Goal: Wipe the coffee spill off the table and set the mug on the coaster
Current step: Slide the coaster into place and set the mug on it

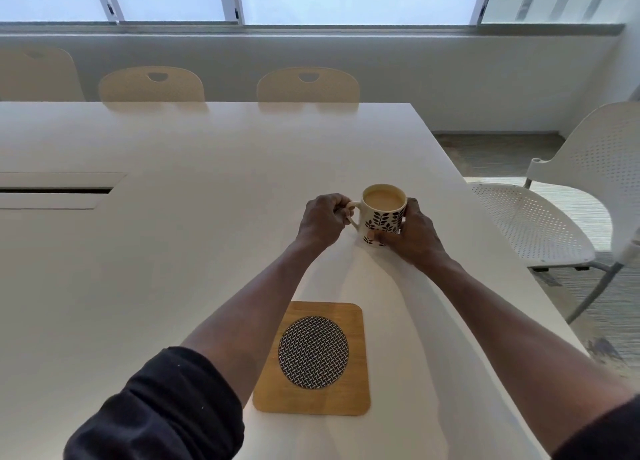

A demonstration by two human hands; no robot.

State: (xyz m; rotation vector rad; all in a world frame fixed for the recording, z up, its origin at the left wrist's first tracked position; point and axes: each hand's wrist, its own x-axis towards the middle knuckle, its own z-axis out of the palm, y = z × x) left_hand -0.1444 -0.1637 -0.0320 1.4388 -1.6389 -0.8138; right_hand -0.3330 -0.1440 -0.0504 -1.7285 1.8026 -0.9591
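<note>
Mug (382, 217): standing upright on tabletop (173, 251), holding milky coffee nearly to brim; handle pointing left.
Left hand (323, 222): pinching handle.
Right hand (414, 237): wrapping mug's side.
Coaster (313, 359): lying nearer, apart from mug.

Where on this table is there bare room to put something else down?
Most of the table is bare: the wide stretch left of the coaster, up to the cable slot, and the far half toward the chairs. It is crowded only near the mug, which both hands grip.

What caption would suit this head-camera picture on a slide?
Both hands, left on the handle and right around the side, hold a full leaf-patterned mug beyond the empty coaster.
</note>
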